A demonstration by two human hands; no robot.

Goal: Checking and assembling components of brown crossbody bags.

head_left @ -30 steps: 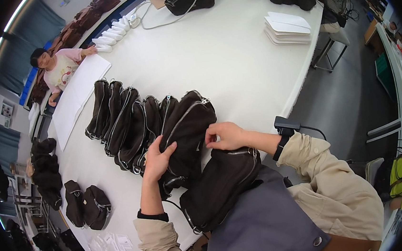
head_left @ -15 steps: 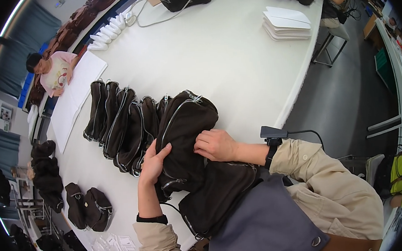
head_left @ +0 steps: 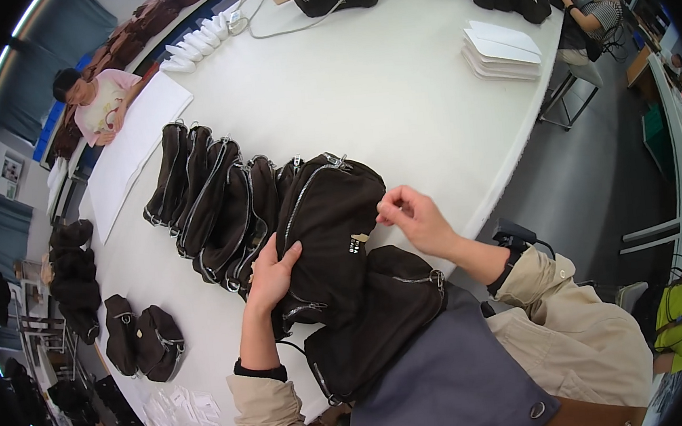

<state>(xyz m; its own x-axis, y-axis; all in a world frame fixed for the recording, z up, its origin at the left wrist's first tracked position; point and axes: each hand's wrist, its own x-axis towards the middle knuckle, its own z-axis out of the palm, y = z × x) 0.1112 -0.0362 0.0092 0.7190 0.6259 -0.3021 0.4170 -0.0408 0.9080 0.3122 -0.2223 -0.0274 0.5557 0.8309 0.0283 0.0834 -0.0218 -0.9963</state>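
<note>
A dark brown zippered bag (head_left: 322,223) stands tilted in front of me, a silver zip curving along its left side. My left hand (head_left: 275,277) grips its left edge, thumb on the front panel and fingers behind. A small gold and white mark (head_left: 357,242) shows on that panel. My right hand (head_left: 416,218) is raised just off the bag's right side, thumb and fingers pinched together; whatever they hold, if anything, is too small to see. Another dark brown bag (head_left: 361,349) lies against my apron, partly under the first.
A row of similar bags (head_left: 210,200) leans on the white table (head_left: 396,103) to the left. Two more bags (head_left: 158,343) and clear plastic packets (head_left: 182,417) lie near left. White boards (head_left: 501,49) are stacked far right. People (head_left: 101,108) sit at the table's far sides.
My right hand has lifted off the bag's front and moved right, fingers pinched. The gold and white mark is now uncovered. My left hand keeps its grip on the bag.
</note>
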